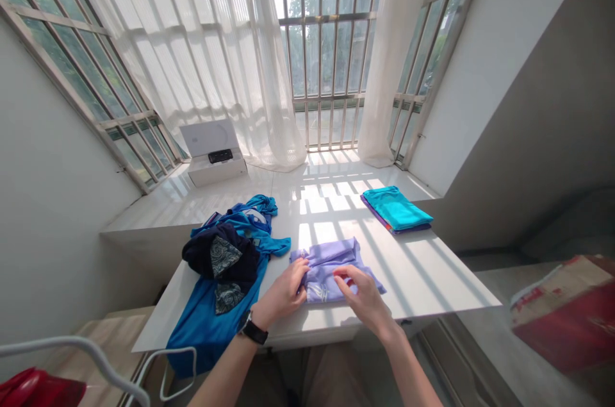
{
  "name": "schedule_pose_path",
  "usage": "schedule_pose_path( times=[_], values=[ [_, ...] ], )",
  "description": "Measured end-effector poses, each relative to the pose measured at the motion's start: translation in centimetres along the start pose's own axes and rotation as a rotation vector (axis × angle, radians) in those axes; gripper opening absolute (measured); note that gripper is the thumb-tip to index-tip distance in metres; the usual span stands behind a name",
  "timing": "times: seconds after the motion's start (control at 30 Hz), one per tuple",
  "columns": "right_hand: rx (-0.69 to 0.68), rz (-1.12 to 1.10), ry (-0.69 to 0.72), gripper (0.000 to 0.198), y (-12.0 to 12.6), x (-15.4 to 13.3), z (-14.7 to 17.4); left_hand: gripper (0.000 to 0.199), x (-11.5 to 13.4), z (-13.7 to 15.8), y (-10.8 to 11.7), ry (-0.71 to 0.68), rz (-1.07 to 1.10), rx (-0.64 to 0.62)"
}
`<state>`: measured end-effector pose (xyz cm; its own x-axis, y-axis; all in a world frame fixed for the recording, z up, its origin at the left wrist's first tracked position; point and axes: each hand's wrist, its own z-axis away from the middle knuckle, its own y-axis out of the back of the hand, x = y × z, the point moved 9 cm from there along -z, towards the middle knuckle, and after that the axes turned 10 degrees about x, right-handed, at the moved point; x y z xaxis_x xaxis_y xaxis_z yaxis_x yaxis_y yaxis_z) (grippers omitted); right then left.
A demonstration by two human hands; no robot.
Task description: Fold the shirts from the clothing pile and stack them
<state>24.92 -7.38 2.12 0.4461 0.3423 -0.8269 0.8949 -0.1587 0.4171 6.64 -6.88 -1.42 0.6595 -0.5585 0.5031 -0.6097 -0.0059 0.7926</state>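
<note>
A lavender garment (336, 261), folded into a rough rectangle with a white print near its front edge, lies on the white table. My left hand (288, 288), with a dark watch on the wrist, has its fingers closed at the garment's left edge. Over its right half hovers or rests my right hand (361, 297), fingers curved and a gap showing between thumb and forefinger; whether it touches the cloth is hard to see. Left of my left hand is a loose pile of blue clothes (211, 317) with a dark navy patterned garment (225, 259) on top.
Folded turquoise cloth (396, 207) sits on purple cloth at the table's back right. An opened white box (218, 170) stands on the window ledge (283, 184). A white rail (81, 344) crosses the lower left. A red and beige bag (567, 314) is at far right.
</note>
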Motion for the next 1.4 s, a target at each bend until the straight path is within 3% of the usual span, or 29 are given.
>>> schedule_pose_path(
  times=[0.13,0.27,0.4,0.5,0.63,0.87,1.0,1.13,1.3,1.4],
  values=[
    [0.233,0.18,0.11,0.024,1.8,2.6,-4.3,0.047,-1.8,-5.4,-0.2,-0.099,-0.028,-0.041],
    [0.298,0.329,0.146,0.037,1.0,4.8,-5.8,0.04,-3.5,-9.0,0.1,-0.052,-0.04,-0.086],
    [0.328,0.497,0.152,0.04,-0.2,7.1,-5.8,0.036,-4.8,-10.6,0.6,-0.046,0.03,-0.129],
    [0.356,0.51,0.159,0.034,-0.4,8.2,-5.9,0.034,-6.3,-10.9,0.5,0.031,0.151,-0.139],
    [0.376,0.478,0.187,0.031,-0.4,9.0,-6.0,0.019,-8.0,-10.7,0.3,0.164,0.276,-0.03],
    [0.369,0.452,0.167,0.026,-0.9,10.3,-5.5,0.012,-6.1,-10.0,0.4,0.093,0.169,0.134],
    [0.403,0.445,0.153,0.026,-1.2,11.2,-5.2,0.012,-5.9,-10.1,0.3,0.075,0.219,0.106],
    [0.457,0.434,0.153,0.032,-1.4,11.8,-5.2,0.022,-7.3,-10.1,0.3,0.118,0.304,0.06],
    [0.489,0.424,0.128,0.04,-1.1,12.1,-5.3,0.01,-9.9,-9.5,-0.6,0.226,0.277,0.019],
    [0.437,0.47,0.125,0.043,-0.9,12.3,-5.5,0.011,-10.3,-9.2,-0.9,0.232,0.238,0.024]
  ],
)
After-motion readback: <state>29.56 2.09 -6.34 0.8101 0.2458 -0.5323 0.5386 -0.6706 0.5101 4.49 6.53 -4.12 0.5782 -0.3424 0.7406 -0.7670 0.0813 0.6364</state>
